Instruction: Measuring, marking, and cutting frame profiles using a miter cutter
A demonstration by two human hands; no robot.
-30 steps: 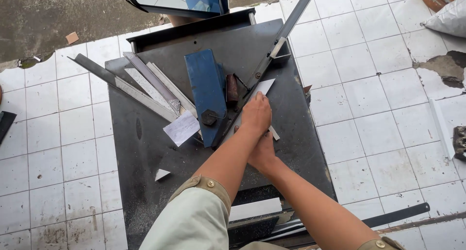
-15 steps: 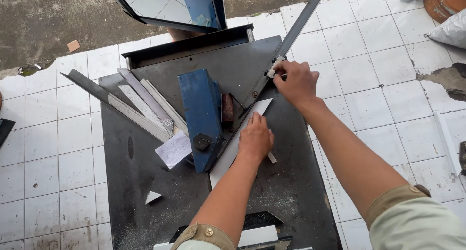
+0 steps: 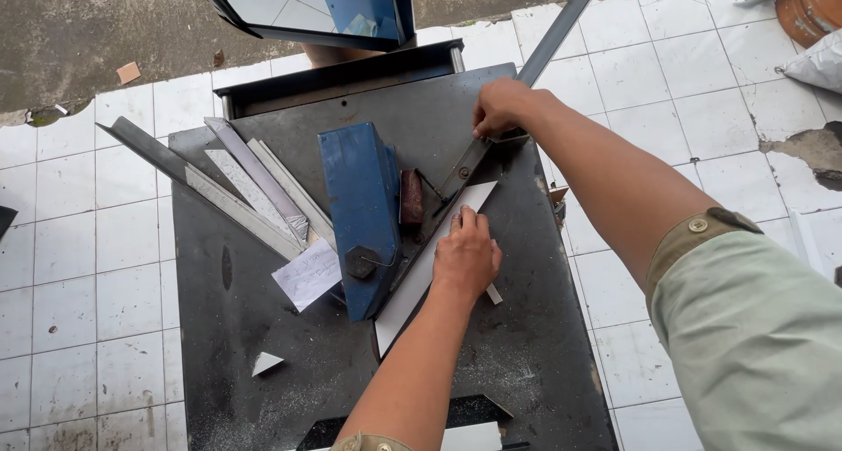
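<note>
Head view: white tiled floor (image 3: 79,267) all around, bare concrete beyond the far edge, dark metal worktable (image 3: 263,390) under both hands. Left hand (image 3: 467,256) palm down, fingers together and flat, pressing on white flat strip (image 3: 419,280) lying diagonally on table; strip runs from just past fingertips back under the wrist, one edge tucked against blue cutter housing (image 3: 361,214) just left of that hand. Right hand (image 3: 500,105) farther away, closed around lower end of long grey lever bar (image 3: 553,35) that rises off toward top of frame; fingers curled, grip not fully visible. Rust-brown block (image 3: 410,197) between blue housing and lever, near left fingertips. Bundle of grey metal strips (image 3: 237,188) fanned out well left of both hands, white paper slip (image 3: 309,276) at their near end. Small white triangular offcut (image 3: 266,362) on table, left of left forearm. Glass-paned dark frame (image 3: 307,8) beyond table, past right hand.
</note>
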